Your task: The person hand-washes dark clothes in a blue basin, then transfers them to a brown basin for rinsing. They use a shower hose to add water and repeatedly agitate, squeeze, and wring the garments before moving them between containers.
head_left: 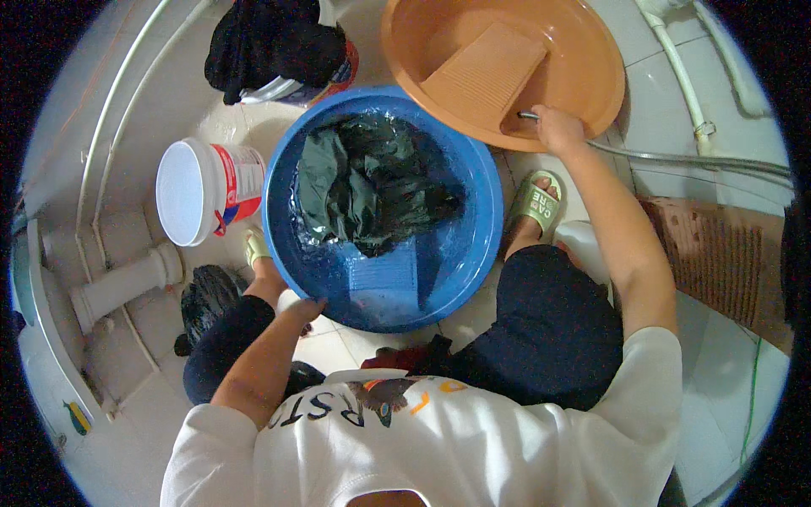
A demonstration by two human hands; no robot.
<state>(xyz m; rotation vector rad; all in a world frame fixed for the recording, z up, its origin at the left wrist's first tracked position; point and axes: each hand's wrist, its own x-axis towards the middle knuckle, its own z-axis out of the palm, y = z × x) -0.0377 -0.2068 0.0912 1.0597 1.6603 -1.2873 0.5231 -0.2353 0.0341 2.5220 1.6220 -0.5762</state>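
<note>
Dark green wet cloth (363,182), perhaps a garment, lies bunched in the water of a round blue basin (486,279). A ribbed washboard panel (383,275) shows at this basin's near side. My right hand (559,129) is closed around the end of a flexible metal hose (676,158), whose tip points over the near edge of an orange basin (591,51). My left hand (302,314) is at the near left of the blue basin, close to its rim. Its fingers are mostly hidden, so I cannot see whether it grips the rim.
A white bucket (182,193) with a red and blue label leans on its side at left. Black clothing (270,46) heaps over another bucket at the back. A black plastic bag (207,300) sits by my left leg. Corrugated cardboard (718,262) and pipes (680,76) stand at right.
</note>
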